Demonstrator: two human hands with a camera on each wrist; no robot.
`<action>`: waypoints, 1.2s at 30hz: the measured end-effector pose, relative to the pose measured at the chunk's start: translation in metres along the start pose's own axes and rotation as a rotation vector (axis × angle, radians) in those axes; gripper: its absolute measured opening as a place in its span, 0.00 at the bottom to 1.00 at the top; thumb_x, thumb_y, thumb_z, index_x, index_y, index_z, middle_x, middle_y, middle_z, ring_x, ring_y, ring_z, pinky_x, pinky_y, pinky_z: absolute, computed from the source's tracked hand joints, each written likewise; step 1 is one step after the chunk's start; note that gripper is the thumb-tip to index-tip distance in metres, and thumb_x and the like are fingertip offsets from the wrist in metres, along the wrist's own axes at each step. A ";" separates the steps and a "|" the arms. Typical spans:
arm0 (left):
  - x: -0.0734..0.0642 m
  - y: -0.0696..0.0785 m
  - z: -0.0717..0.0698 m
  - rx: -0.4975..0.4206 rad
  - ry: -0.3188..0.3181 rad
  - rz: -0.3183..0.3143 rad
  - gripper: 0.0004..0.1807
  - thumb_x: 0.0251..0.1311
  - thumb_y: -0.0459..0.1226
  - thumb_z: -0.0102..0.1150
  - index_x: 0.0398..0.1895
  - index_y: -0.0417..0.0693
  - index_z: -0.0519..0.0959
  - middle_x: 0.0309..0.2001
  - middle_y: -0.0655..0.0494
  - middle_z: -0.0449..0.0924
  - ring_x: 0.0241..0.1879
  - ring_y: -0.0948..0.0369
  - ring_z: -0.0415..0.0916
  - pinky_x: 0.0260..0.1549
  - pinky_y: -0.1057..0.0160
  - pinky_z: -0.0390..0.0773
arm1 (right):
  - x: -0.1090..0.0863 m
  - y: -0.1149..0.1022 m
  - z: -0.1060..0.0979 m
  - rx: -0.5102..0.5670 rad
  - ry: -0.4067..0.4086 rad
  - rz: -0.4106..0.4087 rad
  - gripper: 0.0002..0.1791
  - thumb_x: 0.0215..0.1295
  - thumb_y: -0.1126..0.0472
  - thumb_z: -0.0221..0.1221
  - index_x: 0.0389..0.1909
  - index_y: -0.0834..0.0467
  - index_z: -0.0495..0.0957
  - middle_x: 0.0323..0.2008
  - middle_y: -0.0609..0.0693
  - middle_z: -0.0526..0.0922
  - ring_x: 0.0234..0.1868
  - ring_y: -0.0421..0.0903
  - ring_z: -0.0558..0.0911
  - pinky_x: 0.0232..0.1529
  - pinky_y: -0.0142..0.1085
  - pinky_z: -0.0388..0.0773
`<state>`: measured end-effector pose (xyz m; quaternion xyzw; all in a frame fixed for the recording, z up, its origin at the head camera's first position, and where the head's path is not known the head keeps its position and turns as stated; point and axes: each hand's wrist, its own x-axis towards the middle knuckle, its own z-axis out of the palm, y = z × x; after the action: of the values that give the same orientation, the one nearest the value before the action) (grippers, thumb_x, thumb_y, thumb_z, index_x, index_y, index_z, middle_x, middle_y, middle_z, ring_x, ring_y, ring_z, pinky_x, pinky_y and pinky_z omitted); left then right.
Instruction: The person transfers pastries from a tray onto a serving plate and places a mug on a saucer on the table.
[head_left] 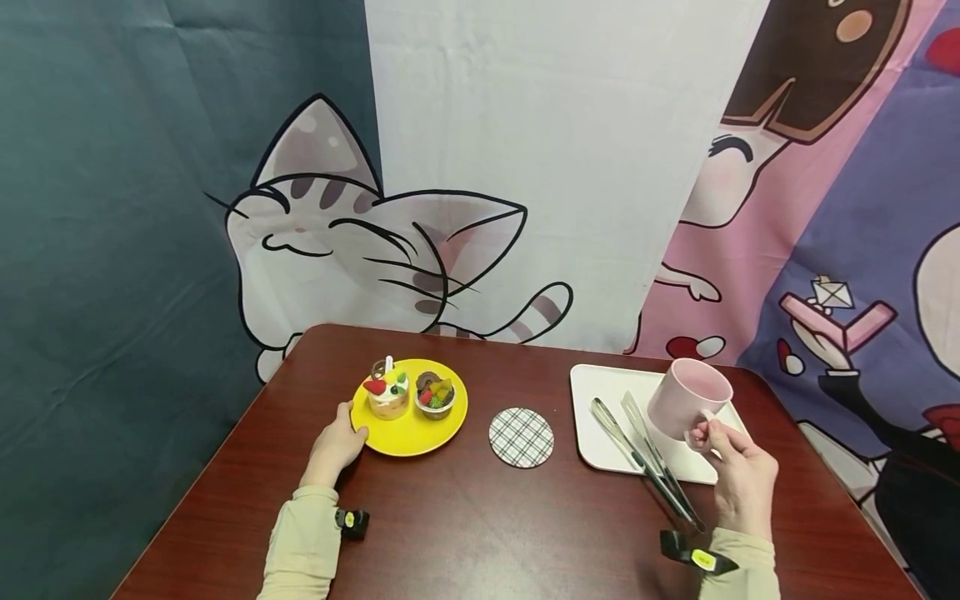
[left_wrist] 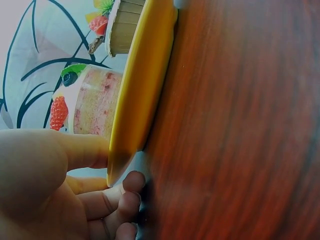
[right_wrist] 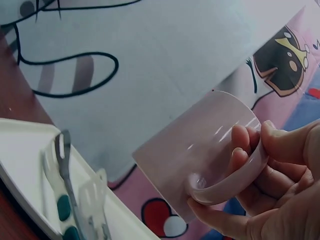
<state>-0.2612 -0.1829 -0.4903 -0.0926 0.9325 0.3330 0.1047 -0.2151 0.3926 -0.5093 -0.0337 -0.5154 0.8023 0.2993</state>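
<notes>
A yellow plate [head_left: 408, 435] at the table's left bears a layered dessert cup [head_left: 388, 398] topped with fruit and a small fruit-topped cupcake [head_left: 435, 398]. My left hand [head_left: 336, 444] pinches the plate's left rim, thumb on the upper side and fingers beneath, as the left wrist view shows. At the right, my right hand [head_left: 741, 475] grips a pink mug [right_wrist: 200, 150] by its handle, fingers curled through the loop. The mug hangs over a white tray [head_left: 592, 379], apart from it in the right wrist view. Metal tongs [head_left: 652, 454] with dark handles lie across the tray's front edge.
A round checked coaster [head_left: 521, 437] lies on the brown table [head_left: 465, 517] between plate and tray. Behind the table hangs a cloth backdrop [head_left: 570, 167] with cartoon animals. The tong handles stick out past the tray toward the right forearm.
</notes>
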 end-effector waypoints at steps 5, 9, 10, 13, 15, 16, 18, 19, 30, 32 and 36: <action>0.000 0.000 0.000 0.011 0.010 0.010 0.33 0.61 0.40 0.42 0.65 0.37 0.44 0.60 0.30 0.61 0.52 0.40 0.67 0.51 0.44 0.67 | -0.037 -0.048 0.069 -0.017 -0.042 0.073 0.06 0.54 0.70 0.57 0.29 0.68 0.81 0.22 0.52 0.83 0.24 0.42 0.83 0.30 0.33 0.80; 0.000 0.000 -0.001 0.013 0.009 0.001 0.33 0.61 0.41 0.42 0.65 0.38 0.44 0.60 0.30 0.61 0.53 0.40 0.66 0.52 0.44 0.66 | -0.051 -0.063 0.102 -0.023 -0.017 0.139 0.05 0.54 0.71 0.56 0.25 0.67 0.81 0.20 0.52 0.82 0.22 0.42 0.82 0.28 0.32 0.80; 0.000 0.000 -0.001 0.011 0.011 0.000 0.33 0.61 0.40 0.42 0.66 0.38 0.44 0.60 0.31 0.61 0.53 0.40 0.66 0.52 0.44 0.66 | -0.052 -0.063 0.107 -0.036 -0.002 0.151 0.06 0.55 0.71 0.56 0.24 0.67 0.81 0.19 0.52 0.82 0.22 0.42 0.82 0.27 0.31 0.80; -0.001 0.001 -0.001 0.012 0.017 0.003 0.33 0.61 0.40 0.41 0.66 0.38 0.45 0.60 0.30 0.61 0.52 0.40 0.67 0.51 0.44 0.66 | -0.054 -0.057 0.117 -0.071 0.014 0.173 0.06 0.55 0.71 0.55 0.24 0.65 0.81 0.19 0.51 0.82 0.22 0.41 0.82 0.27 0.30 0.79; -0.001 0.001 -0.001 0.015 0.021 0.005 0.33 0.61 0.40 0.41 0.66 0.38 0.45 0.59 0.30 0.62 0.52 0.40 0.67 0.51 0.44 0.67 | -0.055 -0.052 0.122 -0.092 0.013 0.181 0.06 0.55 0.70 0.56 0.25 0.64 0.81 0.19 0.51 0.82 0.22 0.40 0.81 0.27 0.30 0.79; -0.001 0.001 -0.001 0.015 0.021 0.003 0.33 0.61 0.40 0.41 0.66 0.38 0.45 0.59 0.30 0.62 0.52 0.40 0.67 0.51 0.44 0.67 | -0.055 -0.050 0.123 -0.105 0.009 0.188 0.06 0.55 0.70 0.56 0.25 0.64 0.81 0.19 0.50 0.82 0.22 0.40 0.81 0.27 0.29 0.79; 0.000 0.000 0.000 0.019 0.020 0.000 0.33 0.61 0.40 0.41 0.66 0.38 0.45 0.59 0.30 0.62 0.52 0.40 0.67 0.51 0.44 0.67 | -0.056 -0.044 0.127 -0.131 -0.003 0.200 0.06 0.55 0.68 0.56 0.25 0.63 0.81 0.19 0.49 0.82 0.23 0.39 0.81 0.28 0.29 0.79; 0.000 0.000 0.001 0.019 0.018 -0.003 0.33 0.61 0.40 0.42 0.66 0.38 0.45 0.59 0.30 0.62 0.52 0.40 0.67 0.51 0.44 0.67 | -0.057 -0.042 0.128 -0.137 -0.012 0.206 0.06 0.55 0.68 0.56 0.25 0.63 0.81 0.19 0.49 0.82 0.23 0.39 0.81 0.28 0.29 0.79; 0.005 -0.003 0.003 0.023 0.026 0.015 0.33 0.61 0.41 0.42 0.65 0.37 0.45 0.59 0.30 0.62 0.50 0.42 0.69 0.50 0.44 0.68 | -0.065 -0.017 0.143 -0.138 -0.151 0.235 0.08 0.58 0.67 0.55 0.24 0.60 0.81 0.20 0.48 0.83 0.24 0.38 0.81 0.30 0.29 0.79; 0.004 -0.003 0.003 0.024 0.026 0.016 0.33 0.61 0.41 0.42 0.65 0.37 0.45 0.59 0.30 0.62 0.49 0.42 0.69 0.50 0.44 0.68 | -0.066 -0.014 0.146 -0.144 -0.180 0.231 0.08 0.58 0.67 0.54 0.25 0.60 0.81 0.21 0.47 0.83 0.25 0.37 0.81 0.31 0.29 0.79; 0.003 -0.002 0.002 0.019 0.024 0.015 0.33 0.61 0.41 0.42 0.65 0.37 0.45 0.59 0.31 0.61 0.50 0.42 0.69 0.51 0.45 0.67 | -0.070 -0.007 0.151 -0.171 -0.207 0.233 0.07 0.58 0.66 0.54 0.26 0.61 0.81 0.21 0.46 0.83 0.25 0.37 0.81 0.32 0.29 0.79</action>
<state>-0.2631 -0.1834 -0.4934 -0.0889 0.9375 0.3236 0.0917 -0.2097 0.2372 -0.4508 -0.0355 -0.6024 0.7840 0.1456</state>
